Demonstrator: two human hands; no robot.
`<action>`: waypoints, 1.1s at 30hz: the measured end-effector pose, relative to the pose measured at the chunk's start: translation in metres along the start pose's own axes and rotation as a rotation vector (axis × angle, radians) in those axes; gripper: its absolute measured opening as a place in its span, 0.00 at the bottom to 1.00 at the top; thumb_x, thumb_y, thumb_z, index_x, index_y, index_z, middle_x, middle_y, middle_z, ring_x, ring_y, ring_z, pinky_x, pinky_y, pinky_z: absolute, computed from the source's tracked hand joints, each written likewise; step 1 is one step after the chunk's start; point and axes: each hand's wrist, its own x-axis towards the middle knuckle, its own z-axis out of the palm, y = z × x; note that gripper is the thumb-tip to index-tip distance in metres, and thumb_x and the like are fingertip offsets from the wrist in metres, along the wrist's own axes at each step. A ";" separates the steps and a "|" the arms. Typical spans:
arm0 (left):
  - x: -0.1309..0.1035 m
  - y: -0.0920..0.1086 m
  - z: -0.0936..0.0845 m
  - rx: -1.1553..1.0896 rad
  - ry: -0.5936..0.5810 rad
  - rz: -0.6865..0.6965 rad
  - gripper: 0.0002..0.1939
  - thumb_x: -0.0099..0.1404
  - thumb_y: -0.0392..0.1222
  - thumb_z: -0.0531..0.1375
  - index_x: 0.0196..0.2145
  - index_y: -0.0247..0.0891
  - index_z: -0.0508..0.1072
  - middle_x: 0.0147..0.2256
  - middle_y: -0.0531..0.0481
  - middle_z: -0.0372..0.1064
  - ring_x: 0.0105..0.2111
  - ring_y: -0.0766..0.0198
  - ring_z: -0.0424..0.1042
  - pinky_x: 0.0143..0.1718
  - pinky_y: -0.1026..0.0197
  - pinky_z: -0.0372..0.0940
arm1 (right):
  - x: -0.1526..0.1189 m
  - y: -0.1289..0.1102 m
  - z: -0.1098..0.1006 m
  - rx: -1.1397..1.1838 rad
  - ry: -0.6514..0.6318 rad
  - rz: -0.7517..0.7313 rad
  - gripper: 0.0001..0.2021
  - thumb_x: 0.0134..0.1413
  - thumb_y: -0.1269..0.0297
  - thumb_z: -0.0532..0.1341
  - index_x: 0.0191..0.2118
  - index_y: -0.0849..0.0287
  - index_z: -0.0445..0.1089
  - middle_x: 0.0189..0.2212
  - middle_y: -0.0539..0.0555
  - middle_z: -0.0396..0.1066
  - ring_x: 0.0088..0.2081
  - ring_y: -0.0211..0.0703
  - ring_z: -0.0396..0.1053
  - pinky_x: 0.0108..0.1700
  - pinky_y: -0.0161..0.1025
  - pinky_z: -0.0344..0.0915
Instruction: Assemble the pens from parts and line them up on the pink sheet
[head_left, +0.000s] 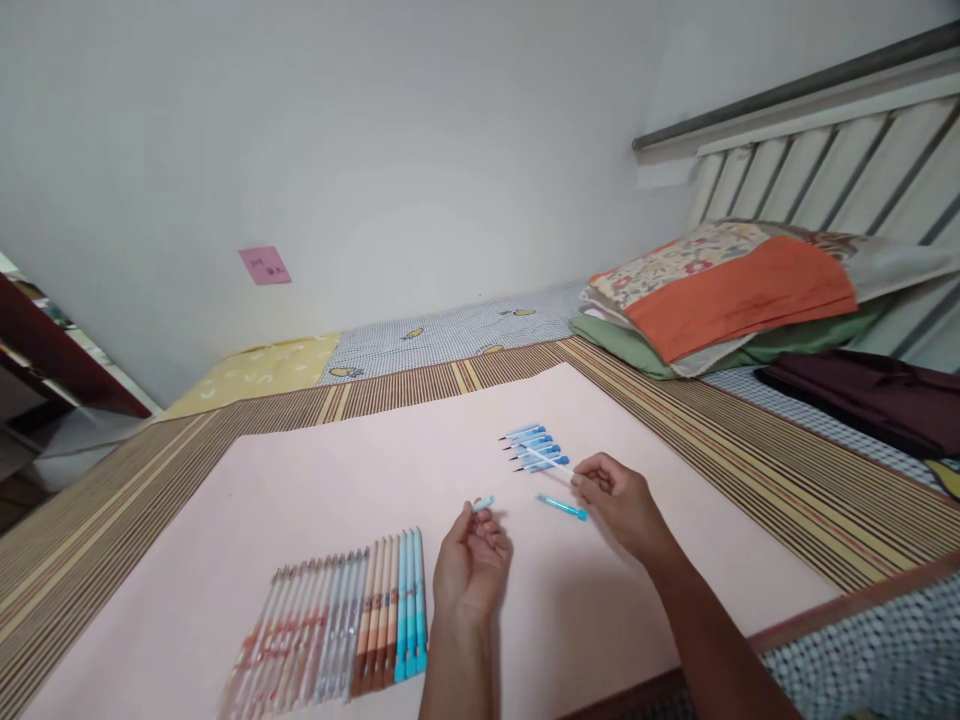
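Note:
My left hand (474,560) is closed on a small pale blue cap-like piece (484,503), pinched at the fingertips. Between thumb and fingers, my right hand (611,495) pinches a thin white stick (551,461), which points up and left. The stick's far end passes over a row of several short blue pieces with dark pointed tips (536,450). Just below the stick, a teal tube-like piece (561,507) lies on the pink sheet (360,480). To the left of my left hand, several pens (337,620) lie side by side: pinkish, clear grey, brown-orange and light blue.
The pink sheet lies on a striped brown mat (97,510). Folded orange and floral cloth (735,290) is stacked at the back right, with dark folded fabric (870,400) nearby. A white radiator (825,165) and a wall with a pink note (264,266) stand behind.

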 end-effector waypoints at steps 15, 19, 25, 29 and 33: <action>-0.004 0.000 0.004 0.017 0.059 0.133 0.13 0.74 0.36 0.55 0.29 0.32 0.68 0.23 0.51 0.67 0.18 0.74 0.63 0.19 0.71 0.61 | -0.024 -0.056 0.005 0.070 0.002 -0.169 0.10 0.57 0.55 0.62 0.33 0.57 0.73 0.25 0.50 0.70 0.31 0.41 0.68 0.35 0.36 0.66; -0.005 -0.001 0.006 0.043 0.078 0.158 0.13 0.73 0.36 0.56 0.29 0.32 0.68 0.22 0.51 0.68 0.17 0.74 0.63 0.19 0.72 0.61 | -0.027 -0.062 0.007 -0.004 0.012 -0.182 0.10 0.56 0.56 0.61 0.33 0.57 0.73 0.26 0.50 0.71 0.29 0.41 0.67 0.34 0.36 0.66; -0.007 -0.006 0.008 0.105 0.098 0.220 0.12 0.72 0.35 0.57 0.29 0.32 0.69 0.22 0.49 0.70 0.17 0.73 0.65 0.19 0.72 0.62 | -0.027 -0.060 0.009 -0.044 -0.014 -0.205 0.11 0.57 0.56 0.61 0.32 0.57 0.73 0.26 0.50 0.72 0.29 0.41 0.68 0.34 0.37 0.67; -0.009 -0.007 0.009 0.173 0.082 0.344 0.09 0.70 0.34 0.58 0.31 0.31 0.72 0.22 0.48 0.71 0.17 0.73 0.66 0.20 0.72 0.63 | -0.026 -0.053 0.012 -0.024 -0.032 -0.195 0.10 0.57 0.56 0.62 0.33 0.57 0.73 0.27 0.50 0.73 0.30 0.41 0.70 0.35 0.38 0.68; -0.008 -0.005 0.007 0.240 0.014 0.424 0.04 0.64 0.34 0.64 0.33 0.30 0.76 0.23 0.48 0.72 0.19 0.72 0.68 0.22 0.72 0.64 | -0.022 -0.045 0.014 0.093 -0.060 -0.145 0.12 0.57 0.53 0.64 0.36 0.58 0.75 0.29 0.53 0.76 0.33 0.44 0.73 0.38 0.40 0.70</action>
